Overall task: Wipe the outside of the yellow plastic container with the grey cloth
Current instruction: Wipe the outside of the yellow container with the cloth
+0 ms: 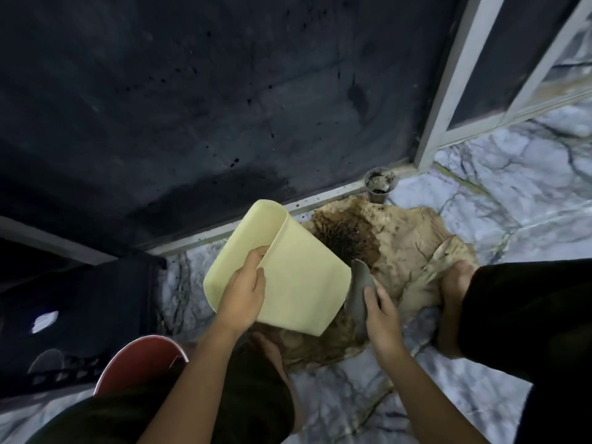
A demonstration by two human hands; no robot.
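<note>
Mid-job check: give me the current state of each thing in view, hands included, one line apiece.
yellow container: lifted off the floor, tilted, mouth turned away toward the wall.
grey cloth: pressed against the container's right side.
left hand: gripping the container's rim.
right hand: holding the cloth.
brown sheet: spread crumpled on the floor, dark soil piled on it.
small pot: upright by the wall, dirty inside.

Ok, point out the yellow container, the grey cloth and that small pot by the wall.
yellow container (298, 283): head view, on its broad outer side.
grey cloth (360, 290): head view, on the fold above the right hand's fingers.
small pot (380, 184): head view, on its soil-filled top.
</note>
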